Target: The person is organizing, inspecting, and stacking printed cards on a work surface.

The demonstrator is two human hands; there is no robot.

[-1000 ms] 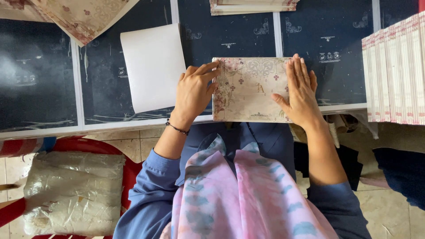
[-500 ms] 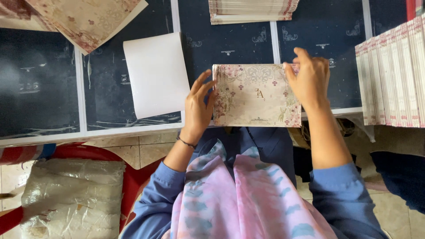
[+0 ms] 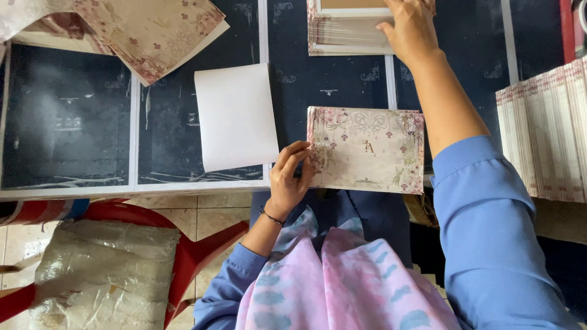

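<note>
Surface: a dark table crossed by pale strips, edge running along the near side. Below it, tiled floor, a red chair at 7 o'clock carrying a plastic-wrapped bundle.

On the table: loose floral sheets at 11 o'clock; a blank white sheet just left of centre; a stack of cards at 12 o'clock; a long row of cards on edge at 3 o'clock.

The floral card lies flat at centre, at the table's near edge, its lower side overhanging slightly toward our lap.

Left hand: fingers curled loosely onto the card's left edge, thumb and forefinger pinching that edge lightly. Hand half closed, holding the card in place. A thin bracelet sits on the wrist.

Right hand: stretched up to 12 o'clock, well apart from the floral card. Fingers spread and bent over the right end of the stack, tips touching its top and side. We cannot tell whether it has gripped a card or only rests there.

Blue sleeves and a pink patterned scarf fill 6 o'clock.
</note>
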